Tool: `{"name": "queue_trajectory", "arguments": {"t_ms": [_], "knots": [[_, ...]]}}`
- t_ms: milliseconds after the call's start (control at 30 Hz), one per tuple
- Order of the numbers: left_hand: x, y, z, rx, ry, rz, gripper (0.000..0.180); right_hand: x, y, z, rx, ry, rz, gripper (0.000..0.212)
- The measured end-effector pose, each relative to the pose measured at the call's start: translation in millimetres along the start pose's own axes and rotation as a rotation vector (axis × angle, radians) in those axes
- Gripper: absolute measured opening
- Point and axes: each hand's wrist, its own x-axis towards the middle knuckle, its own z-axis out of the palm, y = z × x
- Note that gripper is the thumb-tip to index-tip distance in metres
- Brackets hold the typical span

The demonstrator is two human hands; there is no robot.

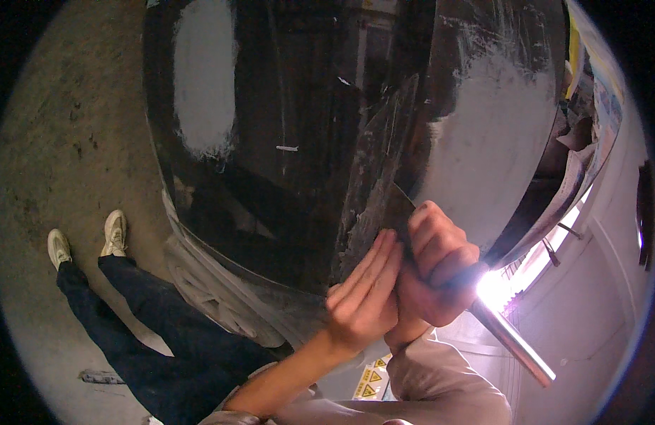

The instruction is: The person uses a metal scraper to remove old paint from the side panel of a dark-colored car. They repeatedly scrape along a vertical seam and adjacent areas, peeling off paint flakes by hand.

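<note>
My left hand [366,294] lies with its fingers stretched out on the black, glossy car panel [306,205], at the lower end of a rough, scuffed strip [377,170]. Right beside it, my right hand [441,265] is closed round a tool with a shiny metal tube handle [519,347], which sticks out to the lower right. A thin dark edge shows at the panel just past the right fist; whether it belongs to the tool I cannot tell. Grey patches [207,78] mark the panel on the left, and a larger grey area [483,134] spreads on the right.
Crumpled clear plastic sheeting [214,283] hangs along the panel's lower left edge. An opening with torn covering [575,149] lies at the right. Bright light [497,287] glares beside my right hand. Concrete floor [65,156] is on the left, with a label bearing yellow warning triangles [372,382] below.
</note>
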Motion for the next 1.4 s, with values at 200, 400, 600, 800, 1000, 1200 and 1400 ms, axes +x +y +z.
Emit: {"name": "queue_trajectory", "arguments": {"t_ms": [200,400,600,800,1000,1200,1400], "knots": [[-4.8,-2.6,-0.6,-0.016,-0.037,-0.059,0.046,-5.5,0.4,-0.7,-0.042,-0.016,0.078,0.042],[-23.2,-4.6,-9.1,0.015,-0.071,-0.073,0.048,-25.1,-10.5,5.6,0.046,0.038,0.195,0.047],[-49.9,-0.5,-21.0,0.002,-0.116,-0.114,0.045,-50.2,-25.4,5.9,0.071,0.053,0.225,0.054],[-49.9,19.0,-16.5,-0.015,-0.137,-0.051,0.045,-31.8,-37.2,-9.0,0.171,0.038,0.094,0.050],[-8.5,22.7,-8.7,-0.073,-0.116,-0.033,0.050,17.3,-21.3,0.7,0.059,0.032,0.043,0.053],[14.4,20.1,-12.0,-0.126,-0.135,-0.062,0.056,33.0,-7.9,4.8,0.136,0.000,0.051,0.056],[27.6,19.6,-7.6,-0.136,-0.136,-0.087,0.059,45.7,1.6,6.8,0.153,0.024,0.052,0.057]]}}
